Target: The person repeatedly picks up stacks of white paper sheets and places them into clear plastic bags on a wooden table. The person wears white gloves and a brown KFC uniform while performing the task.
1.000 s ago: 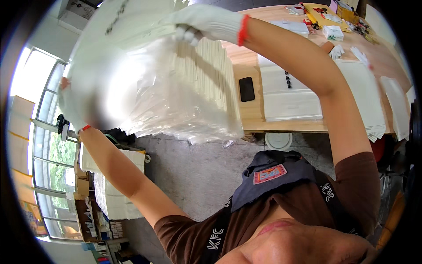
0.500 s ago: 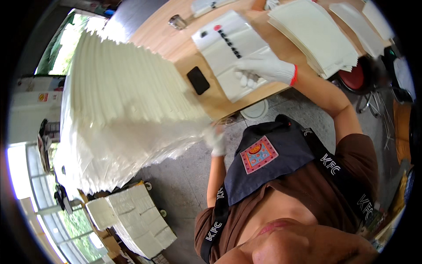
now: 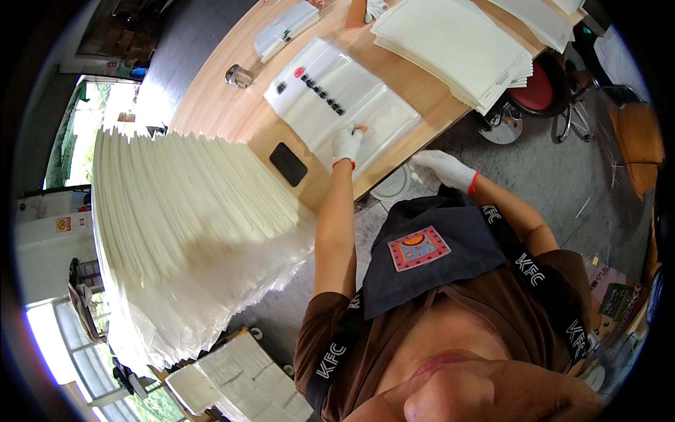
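Observation:
Clear plastic bags [image 3: 383, 105], printed with a red dot and a line of black marks, lie in a flat pile near the table's front edge. My left hand [image 3: 346, 145], in a white glove with bare fingertips, is on the near part of the top bag, its fingers bent and pinching the film. My right hand [image 3: 446, 170], in a white glove with a red cuff, hovers just off the table edge, above a round white lid [image 3: 391, 184]. Its fingers point left, loosely stretched and a little blurred, with nothing visible in them.
A tall stack of cream sheets [image 3: 190, 197] wrapped in film stands at the left. On the table are a black phone [image 3: 288, 164], a metal cup [image 3: 239, 76], folded bags [image 3: 287, 29] and a pile of white sheets [image 3: 450, 49]. Another person's gloved hand [image 3: 376, 10] shows at the far edge.
My left hand has moved from beside the cream stack up onto the plastic bags. The right hand has come off the bags and back past the table edge. The view has shifted.

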The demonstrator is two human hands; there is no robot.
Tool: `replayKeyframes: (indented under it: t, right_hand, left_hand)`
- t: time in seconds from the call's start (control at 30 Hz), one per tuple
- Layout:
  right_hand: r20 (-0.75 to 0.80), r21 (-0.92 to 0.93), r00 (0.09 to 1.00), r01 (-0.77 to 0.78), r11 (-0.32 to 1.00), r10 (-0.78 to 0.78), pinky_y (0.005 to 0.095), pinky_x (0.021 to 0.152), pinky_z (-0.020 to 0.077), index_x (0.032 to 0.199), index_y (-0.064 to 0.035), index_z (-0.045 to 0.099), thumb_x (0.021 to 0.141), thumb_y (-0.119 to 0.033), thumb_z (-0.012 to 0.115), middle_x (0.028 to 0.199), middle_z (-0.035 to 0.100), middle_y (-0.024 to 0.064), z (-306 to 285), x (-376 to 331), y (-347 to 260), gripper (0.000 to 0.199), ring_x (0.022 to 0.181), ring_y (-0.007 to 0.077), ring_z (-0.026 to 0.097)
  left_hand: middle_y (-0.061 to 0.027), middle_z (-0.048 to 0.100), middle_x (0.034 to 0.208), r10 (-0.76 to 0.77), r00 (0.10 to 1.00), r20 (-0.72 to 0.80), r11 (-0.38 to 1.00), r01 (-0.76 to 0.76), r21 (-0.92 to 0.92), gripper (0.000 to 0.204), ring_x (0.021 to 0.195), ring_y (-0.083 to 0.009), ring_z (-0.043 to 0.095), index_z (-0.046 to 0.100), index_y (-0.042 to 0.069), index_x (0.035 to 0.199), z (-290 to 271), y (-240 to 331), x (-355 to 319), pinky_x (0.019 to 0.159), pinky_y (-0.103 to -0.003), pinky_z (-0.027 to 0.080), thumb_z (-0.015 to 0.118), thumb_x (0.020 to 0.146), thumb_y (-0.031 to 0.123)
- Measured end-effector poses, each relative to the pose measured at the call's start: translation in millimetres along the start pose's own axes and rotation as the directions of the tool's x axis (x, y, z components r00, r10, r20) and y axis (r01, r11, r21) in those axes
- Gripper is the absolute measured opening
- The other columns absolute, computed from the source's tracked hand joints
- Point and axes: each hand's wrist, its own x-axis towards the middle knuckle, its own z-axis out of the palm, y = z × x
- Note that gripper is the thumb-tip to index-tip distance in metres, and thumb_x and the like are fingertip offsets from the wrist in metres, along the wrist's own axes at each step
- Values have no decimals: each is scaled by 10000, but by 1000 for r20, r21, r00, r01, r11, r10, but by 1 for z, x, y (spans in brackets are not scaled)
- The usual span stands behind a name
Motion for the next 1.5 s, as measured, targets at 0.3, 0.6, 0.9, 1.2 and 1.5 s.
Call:
replayKeyframes:
  t: [0.3,0.6,0.9,1.2,1.5]
  right_hand:
    - [-221,-339,932,203,919,-287,321,651,483,1084,-15,561,890,-450,499,838,617,84,39,149,-53,481,771,192,599]
    - [-187,-980,932,-155,125,-311,433,728,499,922,-41,654,880,-496,444,872,668,162,-35,91,-61,502,833,293,647]
    - [204,-955,571,295,-33,-795,400,859,470,1003,-96,596,826,-295,555,971,628,112,40,113,-49,269,939,286,589]
    - [94,-958,772,241,153,-629,392,834,476,946,-163,642,771,-183,542,932,637,53,12,42,-50,203,957,272,589]
    - [246,-911,502,-173,-375,-829,380,877,454,1136,-147,531,776,-132,559,1093,581,35,-135,-66,-95,362,1026,243,560]
  left_hand:
    - [-85,683,891,134,982,-131,987,-144,-73,336,859,-208,628,653,81,1006,-22,8,3,793,-338,465,523,918,378]
    - [-97,617,782,141,951,-274,219,-300,-929,262,608,-116,546,497,58,1183,-97,69,-10,576,-229,467,525,930,119]
    - [-89,664,845,558,773,-302,739,-629,-241,232,697,-215,612,619,104,1097,-50,165,-111,640,-347,473,538,881,79]
    - [-154,630,985,674,730,-110,707,-682,-189,264,892,-273,609,593,54,1101,-8,158,-113,788,-368,470,542,891,205]
    - [-33,604,1016,399,904,153,774,-242,-585,281,806,-92,551,569,42,1135,35,128,-57,712,-235,457,512,947,243]
